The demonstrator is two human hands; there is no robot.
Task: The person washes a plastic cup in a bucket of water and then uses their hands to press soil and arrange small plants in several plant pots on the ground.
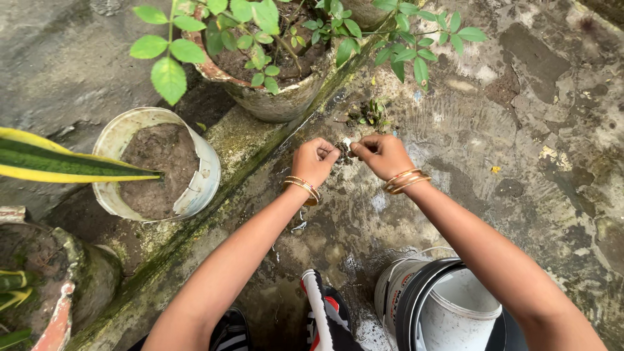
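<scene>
My left hand and my right hand are held close together over the wet concrete ground, both with fingers pinched. Between the fingertips is a small clump of something dark with a pale bit; what it is I cannot make out. Both wrists wear gold and red bangles. Just beyond the hands a small weed grows from the concrete beside a mossy ledge.
A cracked white pot of soil stands left on the ledge. A clay pot with a leafy plant sits at the top. White buckets stand at lower right. A striped leaf and another pot are at left. My sandalled feet are below.
</scene>
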